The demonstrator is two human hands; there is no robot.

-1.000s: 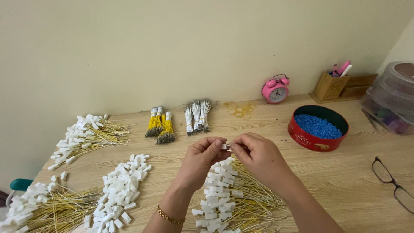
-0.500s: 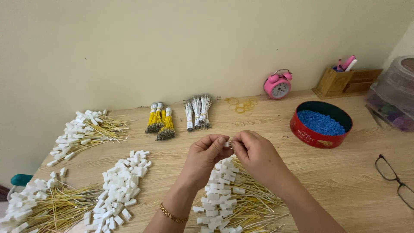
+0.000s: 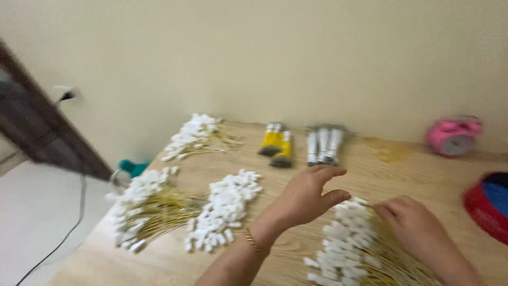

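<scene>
You are spreading your left hand (image 3: 309,193) open over the bench (image 3: 413,175); right hand (image 3: 410,220) fingers pinching a tag in the white-tagged wire pile (image 3: 344,238) (bundles (image 3: 301,140) finished, loose piles left).

Your whole view is smeared by motion blur. The red tin (image 3: 486,209) is cut off at the right edge, your right hand (image 3: 415,222) hides whatever its fingertips pinch, and the nearest pile of white-tipped wires (image 3: 346,246) runs off the bottom edge.
</scene>
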